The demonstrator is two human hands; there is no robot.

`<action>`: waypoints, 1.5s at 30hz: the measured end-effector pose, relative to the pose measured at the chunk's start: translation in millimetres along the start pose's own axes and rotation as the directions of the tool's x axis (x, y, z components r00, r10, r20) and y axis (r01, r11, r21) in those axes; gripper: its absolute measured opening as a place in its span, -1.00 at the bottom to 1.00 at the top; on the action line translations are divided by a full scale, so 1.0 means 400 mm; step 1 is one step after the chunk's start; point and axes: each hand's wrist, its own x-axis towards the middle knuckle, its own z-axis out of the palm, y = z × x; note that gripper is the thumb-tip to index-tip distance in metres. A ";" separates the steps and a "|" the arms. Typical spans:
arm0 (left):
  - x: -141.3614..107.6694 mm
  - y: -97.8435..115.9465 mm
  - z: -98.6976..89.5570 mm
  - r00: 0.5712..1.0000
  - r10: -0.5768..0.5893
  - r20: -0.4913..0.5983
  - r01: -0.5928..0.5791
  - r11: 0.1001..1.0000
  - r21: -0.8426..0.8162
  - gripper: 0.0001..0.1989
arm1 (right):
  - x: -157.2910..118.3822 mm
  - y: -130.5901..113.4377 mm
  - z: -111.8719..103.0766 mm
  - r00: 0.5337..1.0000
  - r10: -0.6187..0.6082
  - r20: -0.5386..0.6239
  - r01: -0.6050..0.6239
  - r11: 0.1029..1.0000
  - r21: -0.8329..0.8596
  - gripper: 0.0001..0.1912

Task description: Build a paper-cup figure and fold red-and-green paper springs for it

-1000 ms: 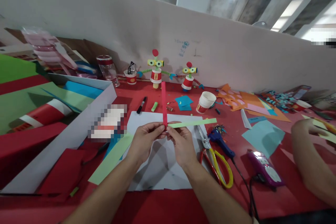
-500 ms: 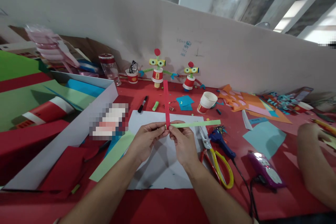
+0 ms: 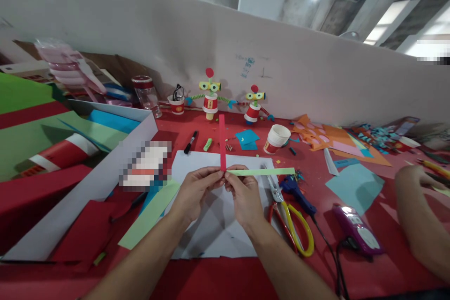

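1. Got the red strip point(image 3: 222, 143) and green strip point(image 3: 262, 172) pinched where their ends meet, using thumb and fingers of both left hand point(image 3: 191, 192) and right hand point(image 3: 246, 197).
2. Holding them over the white paper point(image 3: 218, 215), roughly in an L.
3. Can also spot scissors point(image 3: 281, 204) and a blue glue gun point(image 3: 298, 197) near the right hand, plus two cup figures point(image 3: 210, 103) by the wall point(image 3: 158, 33).

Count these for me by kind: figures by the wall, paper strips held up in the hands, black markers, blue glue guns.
Figures: 2 (green-armed figure, red-armed figure)
Held strips: 2 (red strip, green strip)
Marker: 1
Glue gun: 1
Total: 6
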 end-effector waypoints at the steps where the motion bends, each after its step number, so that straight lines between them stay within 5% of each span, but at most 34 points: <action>1: 0.001 0.000 0.000 1.000 -0.002 -0.010 0.002 1.000 -0.002 -0.85 | 0.000 -0.001 0.000 1.000 0.010 0.007 -0.010 1.000 0.000 -0.92; 19: -0.001 -0.004 0.006 0.996 0.059 -0.061 -0.057 0.997 0.046 -0.84 | 0.006 0.001 -0.007 1.000 0.014 -0.002 -0.014 0.989 -0.147 -0.81; 24: 0.004 -0.004 -0.001 0.999 0.018 -0.050 -0.021 0.999 -0.043 -0.86 | 0.004 -0.004 -0.008 0.998 0.057 0.001 -0.057 0.998 -0.041 -0.83; 30: 0.013 0.010 -0.016 0.992 -0.123 -0.027 0.118 0.984 -0.136 -0.86 | 0.006 -0.012 -0.020 0.989 -0.027 0.146 0.047 0.989 -0.137 -0.84; 36: 0.002 0.018 -0.009 0.992 -0.124 0.023 0.126 0.980 -0.153 -0.66 | 0.013 -0.006 -0.029 0.984 -0.092 0.155 0.139 0.936 -0.323 -0.83; 45: -0.001 0.020 -0.013 0.982 -0.163 0.093 0.177 0.970 -0.166 -0.74 | -0.002 -0.024 -0.027 0.933 -0.263 0.244 0.346 0.840 -0.418 -0.94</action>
